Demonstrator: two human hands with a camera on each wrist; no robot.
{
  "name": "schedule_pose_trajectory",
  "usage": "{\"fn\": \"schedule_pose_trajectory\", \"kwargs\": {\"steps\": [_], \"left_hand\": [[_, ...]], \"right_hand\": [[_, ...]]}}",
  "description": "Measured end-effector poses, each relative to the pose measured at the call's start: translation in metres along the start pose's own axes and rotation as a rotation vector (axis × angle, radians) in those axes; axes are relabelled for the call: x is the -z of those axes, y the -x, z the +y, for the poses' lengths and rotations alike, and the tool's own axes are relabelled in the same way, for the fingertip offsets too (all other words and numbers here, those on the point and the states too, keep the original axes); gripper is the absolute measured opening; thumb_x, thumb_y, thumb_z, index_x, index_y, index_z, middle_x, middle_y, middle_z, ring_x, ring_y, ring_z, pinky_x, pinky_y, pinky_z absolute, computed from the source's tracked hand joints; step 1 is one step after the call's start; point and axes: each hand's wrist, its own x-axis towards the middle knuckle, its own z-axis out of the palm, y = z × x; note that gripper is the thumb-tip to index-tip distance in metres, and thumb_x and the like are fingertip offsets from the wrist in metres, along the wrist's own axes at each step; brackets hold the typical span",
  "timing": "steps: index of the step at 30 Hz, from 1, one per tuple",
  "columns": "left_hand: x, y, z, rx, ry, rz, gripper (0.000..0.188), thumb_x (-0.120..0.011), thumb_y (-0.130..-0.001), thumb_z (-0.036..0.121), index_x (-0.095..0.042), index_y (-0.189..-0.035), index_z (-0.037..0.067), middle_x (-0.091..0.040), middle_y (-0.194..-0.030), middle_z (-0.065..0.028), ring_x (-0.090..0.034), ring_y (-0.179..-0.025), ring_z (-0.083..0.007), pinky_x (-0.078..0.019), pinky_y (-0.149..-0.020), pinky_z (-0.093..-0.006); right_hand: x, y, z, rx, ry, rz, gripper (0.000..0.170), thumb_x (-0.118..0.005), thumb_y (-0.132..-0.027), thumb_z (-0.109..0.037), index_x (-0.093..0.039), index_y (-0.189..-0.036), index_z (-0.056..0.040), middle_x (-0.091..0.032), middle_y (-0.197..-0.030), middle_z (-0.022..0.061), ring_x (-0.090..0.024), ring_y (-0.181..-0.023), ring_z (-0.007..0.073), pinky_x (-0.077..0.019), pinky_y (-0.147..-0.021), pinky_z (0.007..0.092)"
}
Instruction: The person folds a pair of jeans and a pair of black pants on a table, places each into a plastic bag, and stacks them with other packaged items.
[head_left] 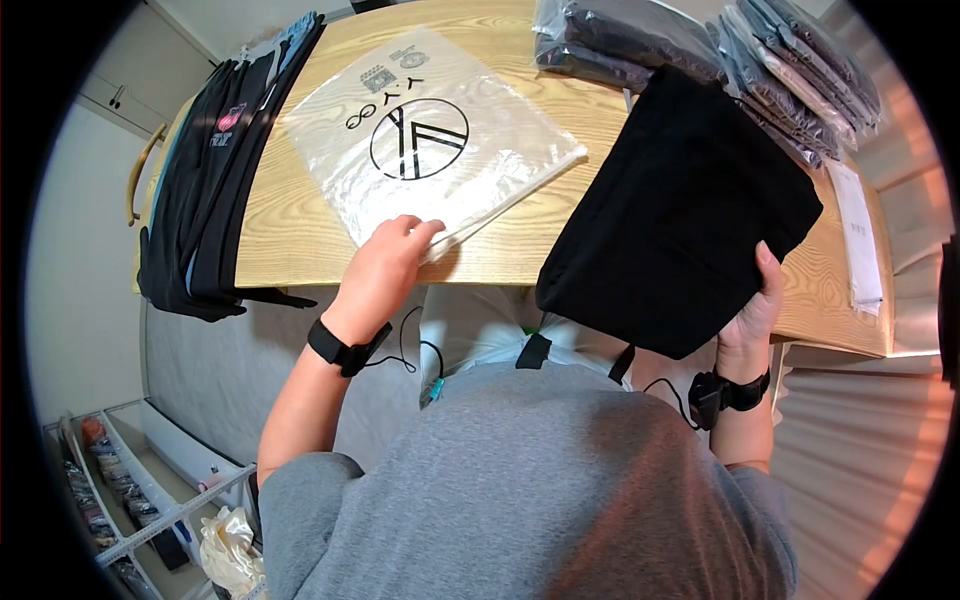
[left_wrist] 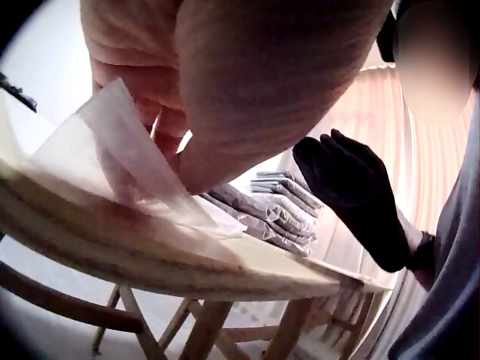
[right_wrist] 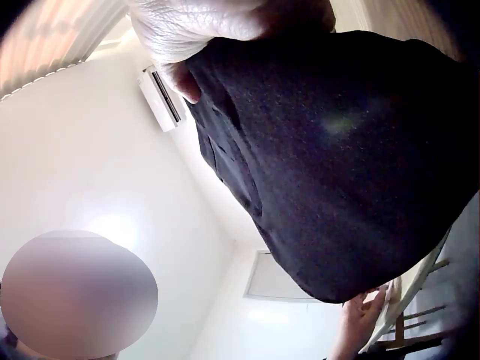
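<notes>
A folded black garment [head_left: 680, 215] is held up at the right of the head view, over the table's near edge. My right hand [head_left: 755, 315] grips its lower right side, thumb on top and the other fingers hidden underneath. On the table lies a flat clear plastic bag [head_left: 510, 150] with a black circular logo and small printing. My left hand [head_left: 390, 262] pinches the bag's near edge. In the left wrist view, a translucent corner of the bag [left_wrist: 112, 142] stands up beside the fingers. The garment fills much of the right wrist view.
Dark trousers [head_left: 205, 190] lie in a pile across the table's left end. Bagged garments [head_left: 640, 40] are stacked at the back right, with more packs [head_left: 800, 75] beside them. A white packet [head_left: 853, 235] lies at the right edge of the wooden table [head_left: 290, 235]. Shelving [head_left: 150, 480] stands lower left.
</notes>
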Motion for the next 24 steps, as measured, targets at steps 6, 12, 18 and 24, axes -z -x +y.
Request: {"fn": "schedule_pose_trajectory", "kwargs": {"steps": [6, 12, 18, 24], "left_hand": [[-0.002, 0.001, -0.009, -0.077, -0.054, -0.037, 0.034, -0.054, -0.075, -0.003, -0.06, -0.107, 0.006, -0.061, -0.099, -0.0089, -0.057, -0.09, -0.0268, -0.049, -0.074, -0.0362], [-0.004, -0.008, -0.006, -0.024, -0.104, 0.225, 0.038, -0.055, -0.072, -0.005, -0.064, -0.108, 0.004, -0.064, -0.1, -0.0118, -0.058, -0.091, -0.031, -0.0488, -0.079, -0.0377], [0.005, -0.026, -0.011, 0.005, -0.038, 0.0, 0.056, -0.046, -0.071, -0.012, -0.052, -0.124, 0.003, -0.055, -0.127, -0.0151, -0.059, -0.1, -0.0338, -0.0483, -0.086, -0.0405], [0.006, -0.033, -0.012, 0.081, 0.103, 0.204, 0.079, -0.039, -0.063, -0.019, -0.037, -0.139, 0.003, -0.043, -0.138, -0.0202, -0.044, -0.125, -0.0355, -0.0393, -0.101, -0.0375]], "right_hand": [[-0.021, -0.004, 0.023, -0.174, -0.022, -0.066, 0.043, -0.061, -0.085, -0.019, -0.053, -0.121, 0.0026, -0.061, -0.117, 0.0167, -0.062, -0.104, 0.0289, -0.0491, -0.094, 0.0415], [-0.058, -0.019, 0.061, -0.413, 0.119, -0.141, 0.041, -0.063, -0.083, -0.011, -0.052, -0.121, 0.0015, -0.063, -0.11, 0.0137, -0.064, -0.096, 0.0236, -0.0532, -0.087, 0.0356], [-0.064, -0.036, 0.089, -0.546, 0.232, -0.213, 0.051, -0.065, -0.081, -0.01, -0.045, -0.126, -0.0022, -0.059, -0.115, 0.0121, -0.061, -0.101, 0.0218, -0.053, -0.087, 0.0353], [-0.059, -0.055, 0.104, -0.616, 0.269, -0.266, 0.054, -0.064, -0.081, -0.01, -0.042, -0.129, -0.0019, -0.056, -0.119, 0.0134, -0.059, -0.105, 0.0223, -0.0507, -0.09, 0.0354]]}}
